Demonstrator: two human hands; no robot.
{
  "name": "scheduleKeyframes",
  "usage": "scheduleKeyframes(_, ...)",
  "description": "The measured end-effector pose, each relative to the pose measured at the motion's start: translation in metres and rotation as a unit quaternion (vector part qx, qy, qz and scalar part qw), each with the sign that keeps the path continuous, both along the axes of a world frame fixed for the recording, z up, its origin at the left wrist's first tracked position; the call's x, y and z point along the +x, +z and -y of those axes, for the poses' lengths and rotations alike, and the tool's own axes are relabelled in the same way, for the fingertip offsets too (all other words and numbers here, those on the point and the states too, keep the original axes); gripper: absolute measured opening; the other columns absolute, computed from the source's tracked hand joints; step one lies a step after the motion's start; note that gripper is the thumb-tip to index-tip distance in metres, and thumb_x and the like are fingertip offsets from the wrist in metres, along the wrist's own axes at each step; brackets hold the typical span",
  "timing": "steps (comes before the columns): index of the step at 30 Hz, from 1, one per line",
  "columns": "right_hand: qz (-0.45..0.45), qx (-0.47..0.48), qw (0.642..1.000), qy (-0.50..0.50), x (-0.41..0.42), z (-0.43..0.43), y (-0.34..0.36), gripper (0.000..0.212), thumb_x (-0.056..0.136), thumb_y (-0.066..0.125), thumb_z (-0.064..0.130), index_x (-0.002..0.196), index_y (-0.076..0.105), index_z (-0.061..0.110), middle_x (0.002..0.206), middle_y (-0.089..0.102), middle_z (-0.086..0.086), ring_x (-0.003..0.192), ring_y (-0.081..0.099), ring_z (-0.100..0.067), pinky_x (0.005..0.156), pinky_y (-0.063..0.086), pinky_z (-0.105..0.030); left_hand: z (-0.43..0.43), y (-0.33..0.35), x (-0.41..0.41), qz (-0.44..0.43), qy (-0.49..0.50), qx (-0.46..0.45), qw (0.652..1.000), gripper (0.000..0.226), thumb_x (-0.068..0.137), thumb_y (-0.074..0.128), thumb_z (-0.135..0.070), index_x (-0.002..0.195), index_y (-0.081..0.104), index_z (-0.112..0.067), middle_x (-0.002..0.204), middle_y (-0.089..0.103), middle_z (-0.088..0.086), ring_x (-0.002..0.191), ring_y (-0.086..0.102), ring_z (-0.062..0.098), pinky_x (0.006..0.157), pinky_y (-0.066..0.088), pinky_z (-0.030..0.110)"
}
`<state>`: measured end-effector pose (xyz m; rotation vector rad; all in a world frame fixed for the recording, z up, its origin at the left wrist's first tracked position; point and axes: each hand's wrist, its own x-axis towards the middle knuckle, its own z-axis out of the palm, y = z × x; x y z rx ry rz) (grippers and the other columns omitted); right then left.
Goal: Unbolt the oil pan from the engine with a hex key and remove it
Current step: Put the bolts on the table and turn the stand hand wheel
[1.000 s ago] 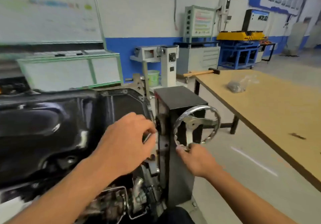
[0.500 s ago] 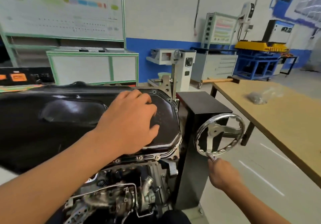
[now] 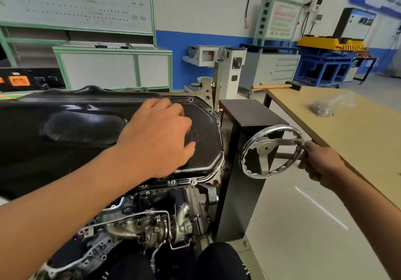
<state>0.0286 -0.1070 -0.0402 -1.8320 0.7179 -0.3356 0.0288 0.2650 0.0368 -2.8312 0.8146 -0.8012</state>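
Your left hand [image 3: 158,136] sits loose, fingers relaxed, on the glossy black metal oil pan [image 3: 82,127]; your right hand [image 3: 319,162] grips the handle of the chrome spoked handwheel [image 3: 265,149].

Bare arms and black trousers, seen from the wearer's own head.
The left hand [image 3: 160,136] and right hand [image 3: 319,162] are bare, as are the left forearm [image 3: 76,193] and right forearm [image 3: 358,210] from wrist to picture edge. Black fabric trousers [image 3: 219,262] cover the knees, with a few small white marks [image 3: 244,266] too small to read.
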Motion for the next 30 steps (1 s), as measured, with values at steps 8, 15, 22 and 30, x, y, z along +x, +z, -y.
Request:
scheduleKeyframes(8, 0.041, 0.238, 0.964, 0.112, 0.013, -0.065, 0.006, 0.034, 0.101, 0.045, 0.028, 0.068, 0.044, 0.019, 0.046, 0.028, 0.006, 0.033, 0.023, -0.008, 0.033, 0.017, -0.017, 0.003, 0.002, 0.004, -0.002, 0.015, 0.014, 1.000, 0.043, 0.086, 0.043, -0.063, 0.094, 0.069, -0.031, 0.105, 0.063, -0.008, 0.104, 0.054, 0.020, 0.103, 0.034, 0.040)
scheduleKeyframes(15, -0.075, 0.311, 0.943, 0.092, -0.009, -0.029, -0.080, 0.038, 0.104, 0.049, 0.028, 0.068, 0.037, 0.020, 0.043, 0.027, 0.007, 0.033, 0.024, -0.006, 0.032, 0.015, -0.015, 0.004, 0.025, 0.017, -0.013, -0.005, -0.005, 1.000, 0.042, 0.083, 0.043, -0.066, 0.093, 0.067, -0.033, 0.104, 0.064, -0.008, 0.103, 0.055, 0.021, 0.096, 0.039, 0.042)
scheduleKeyframes(22, 0.009, 0.465, 0.856, 0.227, 0.012, -0.033, -0.010, 0.026, 0.089, 0.059, 0.029, 0.067, 0.053, 0.017, 0.050, 0.024, 0.013, 0.035, 0.022, -0.001, 0.026, 0.024, -0.018, 0.005, 0.045, 0.042, -0.039, -0.008, -0.011, 0.999, 0.035, 0.082, 0.057, -0.061, 0.091, 0.068, -0.029, 0.096, 0.065, -0.003, 0.096, 0.058, 0.026, 0.092, 0.039, 0.042)
scheduleKeyframes(30, 0.002, 0.248, 0.967, 0.063, -0.014, 0.029, -0.074, 0.036, 0.101, 0.055, 0.031, 0.069, 0.044, 0.019, 0.042, 0.031, 0.008, 0.031, 0.027, -0.005, 0.032, 0.020, -0.015, 0.008, 0.071, 0.069, -0.092, -0.002, -0.018, 0.996, 0.034, 0.077, 0.062, -0.056, 0.094, 0.071, -0.028, 0.098, 0.069, -0.002, 0.091, 0.062, 0.025, 0.072, 0.042, 0.036)
